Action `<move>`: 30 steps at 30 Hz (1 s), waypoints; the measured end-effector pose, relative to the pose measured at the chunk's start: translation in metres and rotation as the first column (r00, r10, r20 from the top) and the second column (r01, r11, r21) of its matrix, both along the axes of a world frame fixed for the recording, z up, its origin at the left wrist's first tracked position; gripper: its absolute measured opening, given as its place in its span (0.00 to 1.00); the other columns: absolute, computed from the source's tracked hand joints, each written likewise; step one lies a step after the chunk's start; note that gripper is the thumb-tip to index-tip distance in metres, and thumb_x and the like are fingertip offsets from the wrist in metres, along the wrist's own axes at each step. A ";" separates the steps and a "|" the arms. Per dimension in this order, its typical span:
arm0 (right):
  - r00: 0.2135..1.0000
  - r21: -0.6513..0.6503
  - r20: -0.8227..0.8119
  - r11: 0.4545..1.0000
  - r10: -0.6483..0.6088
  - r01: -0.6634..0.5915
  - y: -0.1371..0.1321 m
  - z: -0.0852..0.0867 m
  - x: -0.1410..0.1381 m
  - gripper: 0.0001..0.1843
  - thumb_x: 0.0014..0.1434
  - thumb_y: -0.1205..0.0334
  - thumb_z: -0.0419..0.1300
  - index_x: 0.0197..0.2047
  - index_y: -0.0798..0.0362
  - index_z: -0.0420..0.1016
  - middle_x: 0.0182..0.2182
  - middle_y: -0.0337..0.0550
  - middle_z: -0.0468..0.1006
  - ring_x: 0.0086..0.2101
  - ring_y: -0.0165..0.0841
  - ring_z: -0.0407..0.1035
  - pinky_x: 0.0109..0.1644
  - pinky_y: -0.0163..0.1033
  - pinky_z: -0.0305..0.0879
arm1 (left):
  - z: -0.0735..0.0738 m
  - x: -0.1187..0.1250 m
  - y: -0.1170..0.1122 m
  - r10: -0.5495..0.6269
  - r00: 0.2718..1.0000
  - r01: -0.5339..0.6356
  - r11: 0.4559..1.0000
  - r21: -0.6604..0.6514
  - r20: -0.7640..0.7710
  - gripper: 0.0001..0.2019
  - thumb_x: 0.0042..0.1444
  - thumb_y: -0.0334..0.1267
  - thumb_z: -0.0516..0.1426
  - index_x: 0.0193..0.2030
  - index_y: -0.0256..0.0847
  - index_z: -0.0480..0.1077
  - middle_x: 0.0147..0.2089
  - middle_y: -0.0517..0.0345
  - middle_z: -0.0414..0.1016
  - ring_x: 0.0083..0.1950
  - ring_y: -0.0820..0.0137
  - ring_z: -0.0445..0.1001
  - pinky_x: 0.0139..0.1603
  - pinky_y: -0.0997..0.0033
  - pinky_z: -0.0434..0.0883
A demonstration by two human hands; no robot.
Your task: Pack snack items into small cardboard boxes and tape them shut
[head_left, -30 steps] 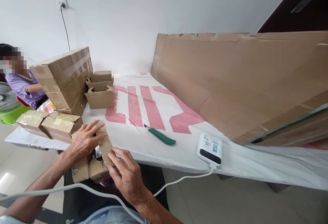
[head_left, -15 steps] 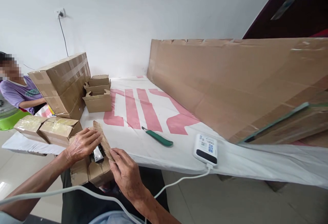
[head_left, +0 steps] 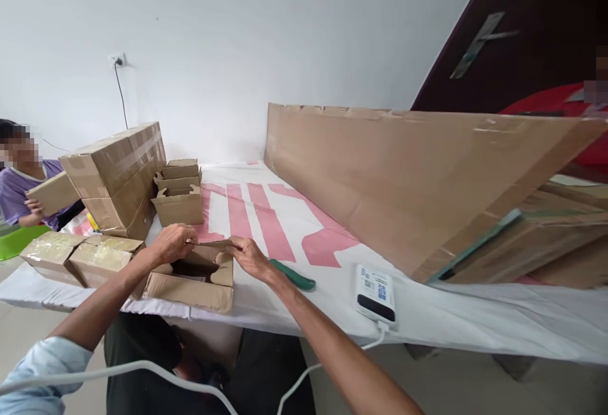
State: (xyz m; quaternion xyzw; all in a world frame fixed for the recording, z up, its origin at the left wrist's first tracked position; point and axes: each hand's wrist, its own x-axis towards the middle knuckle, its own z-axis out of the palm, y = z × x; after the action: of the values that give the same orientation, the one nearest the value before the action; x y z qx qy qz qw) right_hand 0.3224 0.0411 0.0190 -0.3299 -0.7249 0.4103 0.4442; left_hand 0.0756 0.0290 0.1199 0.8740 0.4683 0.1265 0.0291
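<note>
An open cardboard box [head_left: 190, 293] stands at the near edge of the cloth-covered table, its inside in shadow and its contents hard to make out. My left hand [head_left: 175, 242] is closed on the left end of the far flap. Around that flap's right end, the fingers of my right hand [head_left: 251, 256] are closed too. A utility knife with a green handle [head_left: 294, 275] lies just beyond my right forearm, its tip hidden behind the arm.
Two taped boxes [head_left: 102, 261] sit left of my left arm, with stacked cartons [head_left: 118, 177] behind. Small open boxes [head_left: 179, 204] stand beyond my hands. A white power bank [head_left: 375, 291] trails a cable across my lap. A large cardboard sheet [head_left: 380, 180] walls the right. A person [head_left: 23, 193] holds a box at left.
The box has gone from over my lap onto the table edge. Both hands have shifted to its far flap. At left, the other person has raised a box into view.
</note>
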 end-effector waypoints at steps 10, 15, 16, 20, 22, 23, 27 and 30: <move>0.927 0.322 0.315 0.942 -0.201 0.094 0.032 0.042 -0.025 0.22 0.59 0.69 0.67 0.57 0.49 0.80 0.51 0.44 0.85 0.50 0.38 0.77 0.57 0.42 0.69 | -0.005 -0.009 0.036 0.100 0.975 -0.081 0.992 -0.101 0.198 0.07 0.52 0.30 0.61 0.33 0.34 0.82 0.24 0.62 0.75 0.28 0.74 0.68 0.31 0.76 0.61; 0.764 0.438 0.580 0.899 -0.283 0.001 0.029 0.067 -0.041 0.10 0.68 0.67 0.62 0.48 0.49 0.84 0.46 0.45 0.86 0.50 0.39 0.79 0.54 0.40 0.69 | -0.004 -0.012 0.037 0.123 0.966 -0.091 0.986 -0.142 0.229 0.06 0.50 0.32 0.63 0.32 0.34 0.81 0.24 0.63 0.74 0.28 0.74 0.67 0.31 0.76 0.60; 0.756 0.435 0.589 0.900 -0.286 0.002 0.029 0.068 -0.042 0.11 0.69 0.68 0.61 0.46 0.49 0.85 0.45 0.45 0.86 0.49 0.38 0.79 0.53 0.40 0.69 | -0.002 -0.015 0.037 0.111 0.968 -0.075 0.984 -0.164 0.225 0.05 0.48 0.32 0.64 0.32 0.34 0.82 0.24 0.63 0.74 0.28 0.74 0.67 0.31 0.76 0.60; 0.734 0.437 0.618 0.899 -0.281 -0.024 0.029 0.071 -0.048 0.10 0.69 0.65 0.62 0.50 0.47 0.84 0.48 0.43 0.86 0.50 0.37 0.79 0.52 0.38 0.67 | 0.005 -0.024 0.038 0.074 0.975 -0.025 0.973 -0.228 0.211 0.06 0.47 0.31 0.64 0.32 0.35 0.82 0.24 0.64 0.75 0.28 0.74 0.68 0.30 0.77 0.61; 0.715 0.440 0.643 0.896 -0.274 -0.052 0.029 0.072 -0.053 0.10 0.69 0.63 0.64 0.51 0.46 0.84 0.49 0.43 0.86 0.49 0.38 0.78 0.51 0.37 0.67 | 0.006 -0.027 0.039 0.079 0.974 -0.032 0.975 -0.218 0.211 0.07 0.48 0.31 0.63 0.33 0.34 0.83 0.25 0.63 0.76 0.28 0.74 0.69 0.30 0.77 0.62; 0.704 0.441 0.656 0.895 -0.273 -0.064 0.028 0.072 -0.055 0.09 0.69 0.63 0.64 0.50 0.47 0.84 0.48 0.44 0.87 0.48 0.38 0.79 0.49 0.37 0.67 | 0.005 -0.027 0.039 0.086 0.974 -0.042 0.978 -0.206 0.209 0.07 0.48 0.31 0.63 0.33 0.34 0.83 0.26 0.62 0.77 0.29 0.74 0.69 0.31 0.77 0.63; 0.676 0.456 0.677 0.887 -0.290 -0.076 0.026 0.071 -0.065 0.12 0.71 0.64 0.59 0.43 0.51 0.86 0.43 0.49 0.87 0.45 0.40 0.79 0.45 0.38 0.66 | -0.003 -0.026 0.038 0.126 0.974 -0.104 0.987 -0.124 0.189 0.05 0.48 0.29 0.61 0.29 0.35 0.81 0.24 0.61 0.77 0.28 0.73 0.68 0.31 0.76 0.63; 0.672 0.475 0.672 0.877 -0.311 -0.069 0.026 0.066 -0.067 0.14 0.71 0.65 0.57 0.43 0.51 0.86 0.43 0.51 0.87 0.46 0.41 0.78 0.46 0.39 0.66 | -0.011 -0.022 0.034 0.156 0.974 -0.152 0.988 -0.036 0.166 0.06 0.49 0.28 0.60 0.27 0.37 0.79 0.22 0.60 0.75 0.27 0.72 0.68 0.32 0.73 0.62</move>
State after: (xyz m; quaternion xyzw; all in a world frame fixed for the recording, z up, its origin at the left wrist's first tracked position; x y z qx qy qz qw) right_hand 0.2551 0.0667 0.0853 -0.3990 -0.8923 0.0278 0.2096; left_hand 0.0535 0.0627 0.1092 0.8209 0.5319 0.1963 0.0687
